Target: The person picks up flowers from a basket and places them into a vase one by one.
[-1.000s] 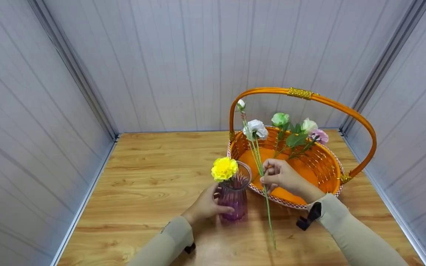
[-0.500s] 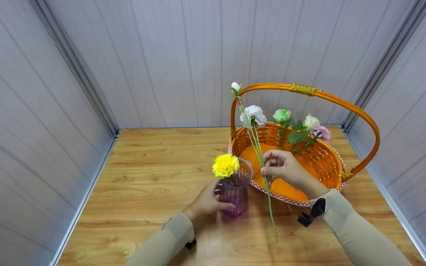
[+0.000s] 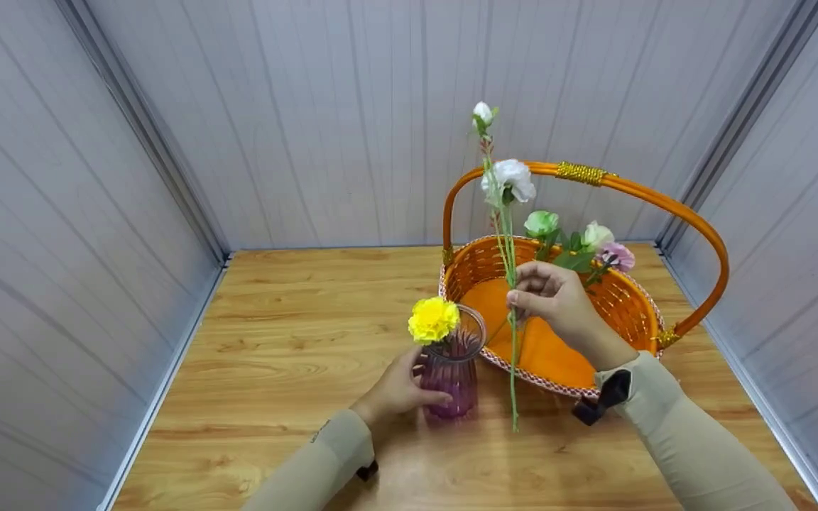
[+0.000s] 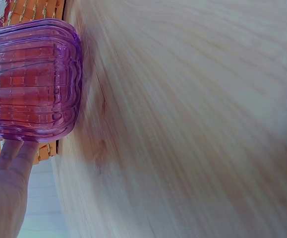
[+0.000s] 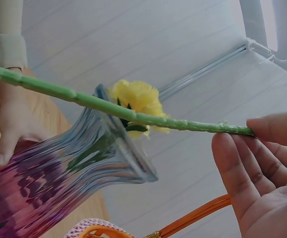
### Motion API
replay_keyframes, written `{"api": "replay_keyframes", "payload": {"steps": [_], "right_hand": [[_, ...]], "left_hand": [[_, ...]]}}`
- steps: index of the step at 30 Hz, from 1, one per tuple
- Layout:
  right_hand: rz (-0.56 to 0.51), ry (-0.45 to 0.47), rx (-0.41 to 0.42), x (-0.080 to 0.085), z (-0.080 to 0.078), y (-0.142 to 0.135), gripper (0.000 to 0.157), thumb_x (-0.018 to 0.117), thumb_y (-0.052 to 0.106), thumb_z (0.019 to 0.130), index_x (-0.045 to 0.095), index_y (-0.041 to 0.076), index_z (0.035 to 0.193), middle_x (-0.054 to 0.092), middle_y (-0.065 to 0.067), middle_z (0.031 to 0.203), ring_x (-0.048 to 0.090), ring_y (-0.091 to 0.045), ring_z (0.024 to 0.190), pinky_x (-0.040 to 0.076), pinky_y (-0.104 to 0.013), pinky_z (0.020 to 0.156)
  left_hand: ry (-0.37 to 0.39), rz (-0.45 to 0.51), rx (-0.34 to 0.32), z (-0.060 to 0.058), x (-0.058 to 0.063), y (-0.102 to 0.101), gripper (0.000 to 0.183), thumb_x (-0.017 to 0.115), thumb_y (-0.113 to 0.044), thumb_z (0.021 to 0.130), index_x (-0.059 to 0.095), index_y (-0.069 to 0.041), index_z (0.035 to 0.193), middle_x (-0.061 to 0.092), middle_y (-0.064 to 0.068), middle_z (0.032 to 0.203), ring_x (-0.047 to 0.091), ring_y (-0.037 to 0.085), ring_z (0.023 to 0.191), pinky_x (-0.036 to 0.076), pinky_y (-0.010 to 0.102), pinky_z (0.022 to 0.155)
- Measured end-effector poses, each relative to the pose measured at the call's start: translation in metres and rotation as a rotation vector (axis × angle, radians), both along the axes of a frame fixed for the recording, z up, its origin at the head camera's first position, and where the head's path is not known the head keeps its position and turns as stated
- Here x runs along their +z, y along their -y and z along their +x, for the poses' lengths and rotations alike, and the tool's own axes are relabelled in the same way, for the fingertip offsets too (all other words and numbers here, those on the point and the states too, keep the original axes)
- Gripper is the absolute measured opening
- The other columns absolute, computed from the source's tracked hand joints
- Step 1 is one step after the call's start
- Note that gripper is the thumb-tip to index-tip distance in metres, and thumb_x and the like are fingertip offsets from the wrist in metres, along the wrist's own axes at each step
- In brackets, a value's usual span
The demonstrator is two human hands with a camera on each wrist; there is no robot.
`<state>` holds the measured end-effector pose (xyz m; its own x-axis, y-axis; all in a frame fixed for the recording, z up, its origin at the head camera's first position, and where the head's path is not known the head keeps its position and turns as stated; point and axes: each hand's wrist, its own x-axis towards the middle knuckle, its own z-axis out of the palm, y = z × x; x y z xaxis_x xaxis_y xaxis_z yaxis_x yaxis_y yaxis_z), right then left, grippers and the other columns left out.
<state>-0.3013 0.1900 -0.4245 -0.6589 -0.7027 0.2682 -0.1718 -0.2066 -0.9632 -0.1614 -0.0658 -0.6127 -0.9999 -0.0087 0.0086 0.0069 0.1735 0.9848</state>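
My left hand [image 3: 398, 387] grips the lower part of a purple ribbed glass vase [image 3: 449, 383], which stands upright on the wooden table. A yellow carnation [image 3: 433, 320] leans over the vase's rim, its stem inside the glass. My right hand [image 3: 554, 301] pinches the green stem of a white flower [image 3: 509, 182] between thumb and fingers. This flower stands nearly vertical, with a white bud [image 3: 482, 114] above the bloom. Its stem's lower end hangs to the right of the vase, outside it. In the right wrist view the stem [image 5: 153, 120] crosses in front of the vase's mouth.
An orange wicker basket [image 3: 558, 385] with a tall arched handle [image 3: 693, 216] stands right of the vase. Inside it lean a green flower [image 3: 541, 223], a pale one [image 3: 597, 235] and a pink one [image 3: 618, 256]. Panelled walls [image 3: 324, 128] enclose the table [image 3: 281, 333].
My right hand has raised the white flower, and its stem has swung more upright, the lower end moving up and slightly left. My left hand and the vase stay in place.
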Motion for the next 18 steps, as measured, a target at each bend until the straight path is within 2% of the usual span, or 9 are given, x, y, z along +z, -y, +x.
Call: {"api": "replay_keyframes", "payload": {"steps": [3, 8, 14, 18], "right_hand": [[-0.016, 0.012, -0.065, 0.007, 0.0, 0.005, 0.021, 0.067, -0.012, 0.098, 0.069, 0.005, 0.11, 0.076, -0.002, 0.082, 0.073, -0.014, 0.066, 0.067, -0.03, 0.062], [-0.059, 0.05, -0.139, 0.02, -0.002, 0.016, 0.02, 0.064, -0.015, 0.098, 0.066, 0.002, 0.11, 0.074, -0.004, 0.082, 0.071, -0.015, 0.066, 0.067, -0.03, 0.062], [-0.113, 0.091, -0.156, 0.032, -0.005, 0.023, 0.021, 0.06, -0.013, 0.102, 0.061, 0.005, 0.113, 0.073, -0.005, 0.084, 0.071, -0.018, 0.067, 0.068, -0.031, 0.065], [-0.194, 0.115, -0.163, 0.037, -0.01, 0.025, 0.021, 0.059, -0.013, 0.103, 0.059, 0.007, 0.112, 0.074, -0.006, 0.085, 0.073, -0.019, 0.07, 0.069, -0.031, 0.067]], "left_hand": [[0.002, 0.005, -0.006, 0.0, -0.001, 0.001, 0.089, 0.099, -0.016, 0.077, 0.053, -0.022, 0.153, 0.061, 0.007, 0.151, 0.059, 0.037, 0.143, 0.055, 0.053, 0.119], [-0.004, -0.01, -0.011, 0.001, -0.001, 0.001, 0.09, 0.099, -0.018, 0.077, 0.053, -0.024, 0.154, 0.06, 0.005, 0.153, 0.057, 0.037, 0.145, 0.054, 0.054, 0.119], [0.001, -0.002, -0.014, 0.001, 0.001, 0.0, 0.091, 0.1, -0.019, 0.077, 0.052, -0.025, 0.155, 0.06, 0.003, 0.152, 0.058, 0.032, 0.143, 0.052, 0.054, 0.121], [0.005, -0.018, -0.009, 0.001, 0.003, 0.0, 0.091, 0.1, -0.02, 0.077, 0.052, -0.025, 0.154, 0.061, 0.004, 0.151, 0.059, 0.031, 0.142, 0.052, 0.055, 0.122]]}}
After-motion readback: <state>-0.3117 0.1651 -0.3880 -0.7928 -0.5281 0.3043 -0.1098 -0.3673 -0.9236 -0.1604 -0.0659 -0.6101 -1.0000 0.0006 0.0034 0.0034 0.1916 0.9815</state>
